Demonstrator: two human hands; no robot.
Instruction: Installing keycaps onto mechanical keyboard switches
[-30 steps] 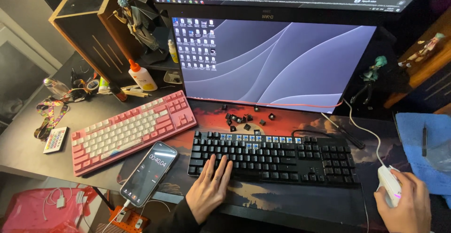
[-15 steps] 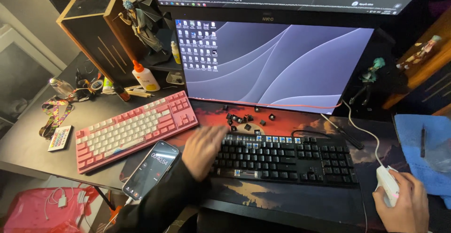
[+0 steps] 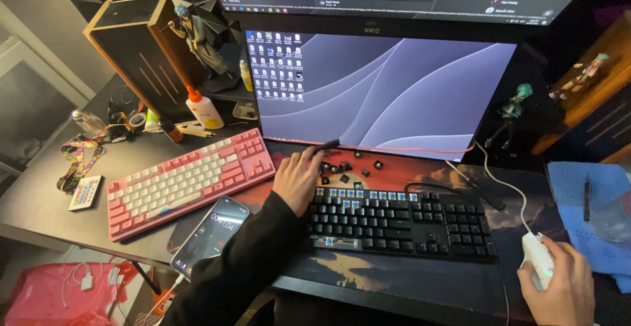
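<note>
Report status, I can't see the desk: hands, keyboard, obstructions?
Left hand holds a small black tool above the black keyboard. Right hand rests on white mouse. Pulled keycaps lie loose behind the keyboard.

Left hand (image 3: 297,180) stretched forward in a dark sleeve, fingers pinched together at the tips; right hand (image 3: 559,286) low at the right, curled palm-down, fingers bent

Dim room, screen-lit scene.
Glow from monitor (image 3: 384,89) at center top; table (image 3: 52,194) edges dark, lower corners in shadow, slight wide-angle bend, focus sharp.
</note>
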